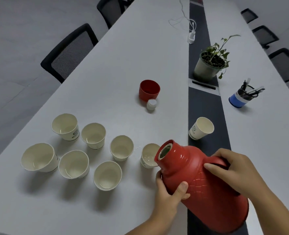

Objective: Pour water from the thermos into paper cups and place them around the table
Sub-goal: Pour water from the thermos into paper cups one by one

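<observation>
The red thermos (201, 182) is tilted to the left, its open mouth over a paper cup (148, 156) that holds a little water. My right hand (230, 168) grips the thermos handle. My left hand (171, 189) cups the body from below, thumb curled onto it. Several more paper cups stand in a group to the left, among them one near the pouring cup (121, 147) and one at the far left (38, 157). A single cup (201, 127) stands apart on the dark centre strip.
The red thermos lid (149, 90) and its white stopper (151, 104) lie farther up the white table (123, 53). A potted plant (210, 63), a pen holder (243, 97) and a charger with cable (191, 35) stand beyond. Black chairs (69, 51) line both sides.
</observation>
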Available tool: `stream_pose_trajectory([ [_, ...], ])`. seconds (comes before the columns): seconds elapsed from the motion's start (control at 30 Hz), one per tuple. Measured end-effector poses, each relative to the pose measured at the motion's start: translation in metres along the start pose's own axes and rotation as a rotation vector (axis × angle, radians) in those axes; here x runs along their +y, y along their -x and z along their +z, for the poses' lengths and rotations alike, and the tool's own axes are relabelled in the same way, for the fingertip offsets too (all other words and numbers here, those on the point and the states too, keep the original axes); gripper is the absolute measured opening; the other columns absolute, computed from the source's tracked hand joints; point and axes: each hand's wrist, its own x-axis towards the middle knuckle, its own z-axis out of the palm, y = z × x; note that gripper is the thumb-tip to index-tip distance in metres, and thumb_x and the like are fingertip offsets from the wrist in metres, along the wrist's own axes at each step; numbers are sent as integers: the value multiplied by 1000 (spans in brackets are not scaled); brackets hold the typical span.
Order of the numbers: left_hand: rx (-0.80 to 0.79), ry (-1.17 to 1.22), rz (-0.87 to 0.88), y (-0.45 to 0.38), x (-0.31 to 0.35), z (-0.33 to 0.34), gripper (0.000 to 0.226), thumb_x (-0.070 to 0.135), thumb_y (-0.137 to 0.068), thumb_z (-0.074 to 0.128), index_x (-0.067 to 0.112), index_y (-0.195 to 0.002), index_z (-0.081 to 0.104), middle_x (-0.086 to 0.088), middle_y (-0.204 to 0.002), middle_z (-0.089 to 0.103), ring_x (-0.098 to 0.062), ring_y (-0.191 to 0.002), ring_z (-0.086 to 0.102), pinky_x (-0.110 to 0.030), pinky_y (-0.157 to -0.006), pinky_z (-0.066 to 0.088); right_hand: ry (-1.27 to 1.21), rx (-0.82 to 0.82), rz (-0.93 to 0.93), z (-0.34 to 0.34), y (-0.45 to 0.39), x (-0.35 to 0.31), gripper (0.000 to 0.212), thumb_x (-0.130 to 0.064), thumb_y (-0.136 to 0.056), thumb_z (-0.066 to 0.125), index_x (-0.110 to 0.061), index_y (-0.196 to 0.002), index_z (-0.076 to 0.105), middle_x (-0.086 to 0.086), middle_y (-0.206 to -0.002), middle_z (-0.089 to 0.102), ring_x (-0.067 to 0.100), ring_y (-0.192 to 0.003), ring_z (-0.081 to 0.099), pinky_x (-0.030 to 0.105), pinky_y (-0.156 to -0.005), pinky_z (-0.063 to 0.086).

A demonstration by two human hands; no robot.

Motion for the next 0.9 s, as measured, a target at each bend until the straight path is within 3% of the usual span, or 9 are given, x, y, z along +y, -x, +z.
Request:
stream_pose_trajectory([
  [0.07, 19, -63, 26, 1, 4, 2, 80, 41, -47, 77, 36, -113, 33, 3, -118, 52, -12, -91, 65, -20, -61, 54, -89, 48, 8, 2, 5, 10, 19, -20, -70, 75, -26, -61, 59, -6, -67, 64, -1, -76, 56, 15, -55, 42],
  [0.17, 57, -86, 30, 1, 10, 6, 78, 9, -60, 82, 37, -114, 32, 4, -121, 47, -17, -93, 61, -22, -57, 55, -232, 118, 10, 4, 10, 22, 12, -37, -57, 67, -31, -66, 61, -18, -69, 64, 3, -68, 59, 9, -56, 42],
  [0.23, 80, -152, 40, 1, 11, 8, 92, 18, -43, 85, 43, -112, 31, 11, -119, 46, -17, -95, 60, -29, -62, 58, -295, 152, -9, 4, 13, 31, 19, -38, -50, 57, -34, -68, 60, -13, -63, 64, 8, -59, 58, 10, -50, 40],
  [0.3, 112, -266, 86, 0, 11, 12, 91, 32, -30, 78, 52, -105, 30, 20, -118, 45, -12, -102, 59, -34, -78, 57, -297, 171, -40, 3, 15, 42, 22, -33, -48, 52, -34, -70, 58, -9, -59, 62, 13, -52, 55, 14, -45, 37],
  [0.4, 70, -358, 160, -7, 19, 22, 90, 35, -30, 74, 51, -107, 30, 26, -116, 45, 12, -99, 55, -7, -79, 47, -236, 189, -25, 5, 11, 58, 16, -21, -50, 50, -27, -65, 52, -2, -57, 58, 18, -49, 52, 27, -43, 39],
  [0.47, 12, -414, 202, -17, 25, 29, 89, 37, -34, 74, 52, -110, 30, 29, -116, 46, 20, -101, 50, -3, -83, 43, -200, 195, 15, 10, 3, 66, 7, -15, -50, 45, -22, -54, 44, -5, -63, 60, 20, -55, 53, 30, -44, 37],
  [0.53, -26, -463, 233, -29, 29, 33, 89, 39, -36, 75, 54, -111, 29, 30, -117, 45, 20, -105, 47, -2, -86, 40, -176, 225, 22, 14, -5, 71, 12, -14, -51, 43, -26, -53, 40, -15, -65, 60, 18, -61, 52, 23, -44, 33],
  [0.63, -48, -526, 260, -50, 37, 37, 89, 40, -36, 74, 50, -112, 30, 28, -118, 44, 22, -105, 46, 4, -78, 38, -233, 313, 24, 18, -19, 80, 18, -11, -51, 43, -28, -52, 36, -21, -58, 57, 9, -55, 50, 17, -48, 35],
  [0.9, -55, -788, 307, -117, 83, 31, 87, 49, -34, 73, 52, -110, 33, 29, -114, 47, 16, -105, 49, 0, -78, 40, -454, 474, -23, 49, -89, 86, 26, -8, -54, 46, -30, -51, 33, -6, -43, 47, 17, -53, 49, 17, -43, 32],
])
